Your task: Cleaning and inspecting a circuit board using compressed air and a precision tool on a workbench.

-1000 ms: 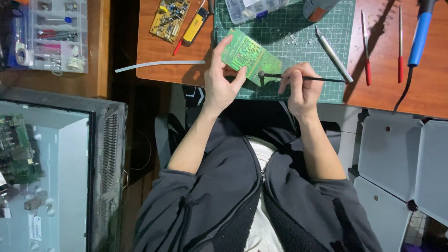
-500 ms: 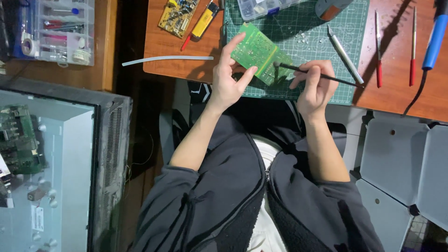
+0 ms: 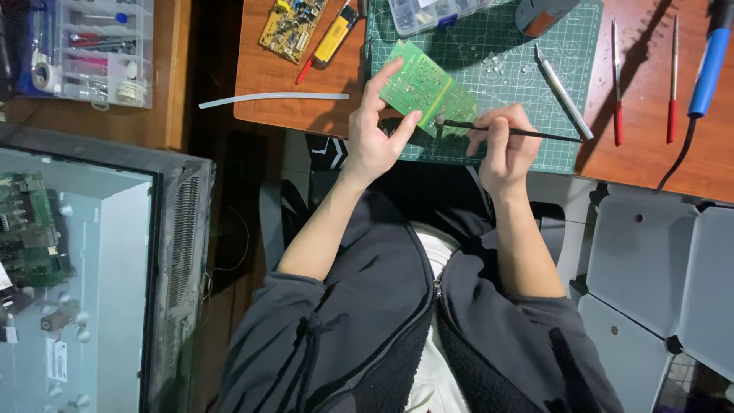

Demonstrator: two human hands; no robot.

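The left hand (image 3: 372, 138) pinches a green rectangular circuit board (image 3: 425, 88) between thumb and fingers (image 3: 382, 80), tilted above the green gridded cutting mat (image 3: 505, 84) on the wooden worktop (image 3: 267, 76). The right hand (image 3: 505, 145) closes its fingers around a thin black brush (image 3: 508, 131), whose tip touches the board's lower edge.

soldering iron (image 3: 709, 61) cut off, brush (image 3: 489, 129) bristles blurred

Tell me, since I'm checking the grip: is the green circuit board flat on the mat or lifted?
Lifted: the left hand holds the green circuit board tilted.
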